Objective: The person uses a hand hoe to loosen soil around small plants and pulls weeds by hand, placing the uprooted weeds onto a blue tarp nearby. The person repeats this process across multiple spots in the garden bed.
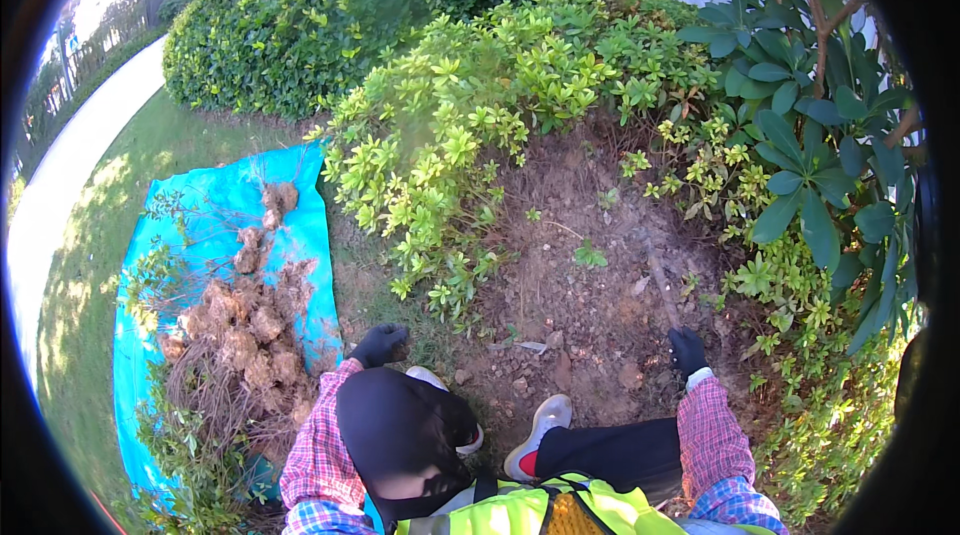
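Note:
My right hand, in a dark glove, grips the near end of a long, thin, brownish handle. The handle slants away over bare, crumbly soil, and its far end is blurred against the dirt. My left hand, also in a dark glove, hovers by my bent knee with its fingers curled. I see nothing in it, though the inside of the hand is hidden. Left of it lies a blue tarp bearing several uprooted shrubs with soil-covered root balls.
Light-green shrubs border the soil ahead, with a trimmed hedge behind. A broad-leaved plant overhangs from the right. Grass and a pale path run along the left. My shoes rest on the soil.

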{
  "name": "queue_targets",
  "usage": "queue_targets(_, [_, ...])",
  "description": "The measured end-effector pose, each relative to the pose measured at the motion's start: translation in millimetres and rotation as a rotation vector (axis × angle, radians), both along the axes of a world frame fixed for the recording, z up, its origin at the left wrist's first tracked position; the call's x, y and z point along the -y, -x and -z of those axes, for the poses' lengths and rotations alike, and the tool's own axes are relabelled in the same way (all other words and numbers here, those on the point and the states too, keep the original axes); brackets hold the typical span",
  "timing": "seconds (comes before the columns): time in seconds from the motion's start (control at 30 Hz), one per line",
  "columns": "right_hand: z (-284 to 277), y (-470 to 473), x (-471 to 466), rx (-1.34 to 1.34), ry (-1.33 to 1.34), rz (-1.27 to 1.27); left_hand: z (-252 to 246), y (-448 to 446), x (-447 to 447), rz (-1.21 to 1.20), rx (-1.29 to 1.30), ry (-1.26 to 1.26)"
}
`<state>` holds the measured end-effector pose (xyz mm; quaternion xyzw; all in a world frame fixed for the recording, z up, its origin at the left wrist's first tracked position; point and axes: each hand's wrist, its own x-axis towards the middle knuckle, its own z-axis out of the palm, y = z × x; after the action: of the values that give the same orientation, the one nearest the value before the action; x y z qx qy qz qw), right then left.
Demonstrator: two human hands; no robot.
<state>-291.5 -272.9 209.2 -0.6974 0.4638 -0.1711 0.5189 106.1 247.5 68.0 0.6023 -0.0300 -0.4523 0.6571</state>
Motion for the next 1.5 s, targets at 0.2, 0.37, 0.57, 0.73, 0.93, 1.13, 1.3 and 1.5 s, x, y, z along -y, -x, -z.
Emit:
queue_targets(0.2, [-38.2, 45.8, -2.2, 0.101, 0.092, -0.126, 106.9, 24.8, -14.9, -0.170, -0.027, 0.082])
queue_targets(0.37, [-34.2, 29.5, 9.8, -0.028, 0.128, -0.196, 104.7, 19.1, -20.3, -0.220, 0.525, -0.432])
queue_targets(0.57, [4.4, -2.9, -15.4, -0.347, 0.066, -0.445, 72.3, 54.2, -32.7, -0.171, 0.451, -0.381])
queue_targets(0.73, [13.2, -15.9, -47.9, -0.419, 0.095, -0.629, 68.6, 97.7, -50.3, -0.377, 0.222, -0.181])
queue_targets(0.93, [35.3, -24.4, -40.3, -0.518, 0.159, -0.676, 38.5, 141.1, -115.2, -0.770, 0.086, -0.034])
queue_targets(1.13, [76.8, -18.1, -0.7, -0.583, 0.215, -0.762, 15.9, 295.6, -185.6, -1.230, -0.154, -0.211])
queue_targets(1.3, [95.4, -19.1, 19.4, -0.706, 0.439, -0.966, 31.0, 401.6, -221.8, -1.418, -0.214, -0.394])
queue_targets(1.5, [91.6, -14.3, 18.5, -0.641, 0.483, -1.080, 75.0, 428.3, -239.6, -1.392, -0.192, -0.722])
